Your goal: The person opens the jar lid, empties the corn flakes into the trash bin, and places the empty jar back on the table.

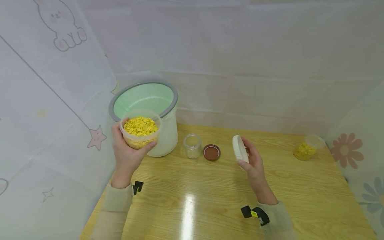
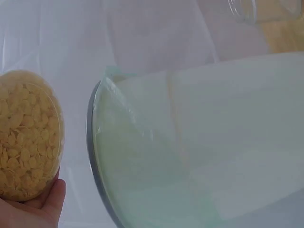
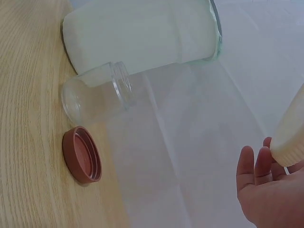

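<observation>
Holding both beige-sleeved forearms (image 1: 117,200) extended, well apart — gripping with bare left hand (image 1: 128,155), pinching with bare right hand (image 1: 255,165).

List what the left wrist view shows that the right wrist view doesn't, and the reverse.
Only the left wrist view: the left hand holding a tub of yellow flakes.
Only the right wrist view: the right hand holding a white lid, and the reddish-brown lid.
Both: the bin, the clear jar, the wooden table and the pale backdrop.

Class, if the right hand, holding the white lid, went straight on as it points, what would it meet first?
Probably the white sheet behind the table; nothing seems to stand between it and the right hand with its lid, though depth is hard to judge.
</observation>
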A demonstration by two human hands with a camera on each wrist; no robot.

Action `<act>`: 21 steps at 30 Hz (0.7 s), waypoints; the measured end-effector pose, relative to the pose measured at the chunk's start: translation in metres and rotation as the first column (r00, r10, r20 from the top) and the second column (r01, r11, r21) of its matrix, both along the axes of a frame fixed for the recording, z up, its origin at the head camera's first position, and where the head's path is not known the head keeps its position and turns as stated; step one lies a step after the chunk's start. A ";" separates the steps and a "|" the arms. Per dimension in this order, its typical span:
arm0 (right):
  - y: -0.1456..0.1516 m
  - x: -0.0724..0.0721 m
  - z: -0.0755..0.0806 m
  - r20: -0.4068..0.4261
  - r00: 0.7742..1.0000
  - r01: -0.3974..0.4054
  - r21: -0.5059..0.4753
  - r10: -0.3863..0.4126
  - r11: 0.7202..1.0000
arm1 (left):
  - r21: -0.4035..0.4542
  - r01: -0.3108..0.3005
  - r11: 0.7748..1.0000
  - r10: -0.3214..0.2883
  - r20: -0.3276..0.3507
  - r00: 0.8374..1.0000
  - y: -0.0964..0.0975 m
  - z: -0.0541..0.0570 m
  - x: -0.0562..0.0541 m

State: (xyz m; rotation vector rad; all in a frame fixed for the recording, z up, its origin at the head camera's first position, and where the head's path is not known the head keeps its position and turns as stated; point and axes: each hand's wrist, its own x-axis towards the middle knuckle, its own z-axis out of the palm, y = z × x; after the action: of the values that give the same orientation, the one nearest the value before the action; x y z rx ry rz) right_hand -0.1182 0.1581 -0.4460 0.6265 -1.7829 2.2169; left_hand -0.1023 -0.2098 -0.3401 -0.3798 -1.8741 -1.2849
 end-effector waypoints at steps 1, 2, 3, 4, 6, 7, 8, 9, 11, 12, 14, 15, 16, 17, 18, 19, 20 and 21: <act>0.000 0.000 0.000 -0.001 1.000 0.001 0.002 -0.001 1.000 | -0.003 -0.016 1.000 0.016 -0.004 1.000 -0.001 0.006 0.002; 0.000 0.000 0.000 -0.002 1.000 0.001 0.003 -0.001 1.000 | -0.007 -0.033 0.999 0.033 -0.007 0.999 -0.002 0.012 0.004; 0.000 0.000 0.000 -0.004 1.000 0.001 0.006 -0.001 1.000 | -0.006 -0.047 0.999 0.047 -0.005 0.999 -0.004 0.017 0.006; 0.000 0.000 0.000 -0.005 1.000 0.001 0.007 -0.001 1.000 | -0.008 -0.062 0.998 0.062 -0.002 0.998 -0.006 0.020 0.007; 0.001 0.000 0.000 -0.005 1.000 -0.001 0.008 0.001 1.000 | -0.016 -0.091 0.996 0.092 0.003 0.996 -0.010 0.026 0.008; 0.001 0.000 -0.001 -0.003 1.000 -0.002 0.009 0.002 1.000 | -0.021 -0.108 0.994 0.108 0.003 0.994 -0.013 0.029 0.008; 0.001 0.000 -0.001 -0.003 1.000 -0.002 0.011 0.002 1.000 | -0.029 -0.120 0.992 0.120 -0.001 0.993 -0.015 0.031 0.008; 0.001 0.000 -0.001 -0.003 1.000 0.000 0.015 0.000 1.000 | -0.032 -0.128 0.991 0.128 0.000 0.992 -0.019 0.032 0.008; 0.001 -0.001 -0.001 -0.002 1.000 0.002 0.021 -0.002 1.000 | -0.032 -0.162 0.986 0.162 0.009 0.987 -0.025 0.034 0.007; 0.001 -0.001 -0.002 0.000 1.000 0.004 0.025 -0.004 1.000 | -0.039 -0.173 0.984 0.174 0.015 0.985 -0.030 0.034 0.006; 0.001 -0.002 -0.002 0.000 1.000 0.010 0.036 -0.010 0.999 | -0.047 -0.210 0.977 0.212 0.037 0.977 -0.039 0.034 0.004; 0.001 -0.002 -0.002 0.001 1.000 0.011 0.042 -0.011 0.999 | -0.052 -0.230 0.972 0.233 0.052 0.971 -0.044 0.034 0.002; 0.001 -0.002 -0.002 0.003 1.000 0.011 0.046 -0.011 0.999 | -0.062 -0.253 0.966 0.256 0.067 0.964 -0.049 0.034 0.000; 0.001 -0.002 -0.003 0.006 1.000 0.011 0.048 -0.011 0.999 | -0.076 -0.267 0.961 0.272 0.079 0.959 -0.054 0.034 -0.001; 0.001 -0.002 -0.003 0.008 1.000 0.011 0.051 -0.011 0.999 | -0.092 -0.278 0.956 0.287 0.094 0.953 -0.059 0.034 -0.003; 0.002 -0.002 -0.003 0.009 1.000 0.010 0.052 -0.011 0.999 | -0.105 -0.294 0.950 0.305 0.111 0.946 -0.063 0.035 -0.004; 0.002 -0.002 -0.004 0.012 1.000 0.009 0.052 -0.009 0.999 | -0.124 -0.306 0.944 0.321 0.128 0.939 -0.067 0.037 -0.005; 0.002 -0.002 -0.004 0.017 1.000 0.007 0.049 -0.008 0.999 | -0.144 -0.317 0.937 0.337 0.146 0.930 -0.070 0.038 -0.006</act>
State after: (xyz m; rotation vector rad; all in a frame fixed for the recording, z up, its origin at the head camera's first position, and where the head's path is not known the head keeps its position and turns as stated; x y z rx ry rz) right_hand -0.1206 0.1601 -0.4497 0.6114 -1.8500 2.1863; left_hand -0.1079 -0.2800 -0.3019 -0.0113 -2.0589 -1.0076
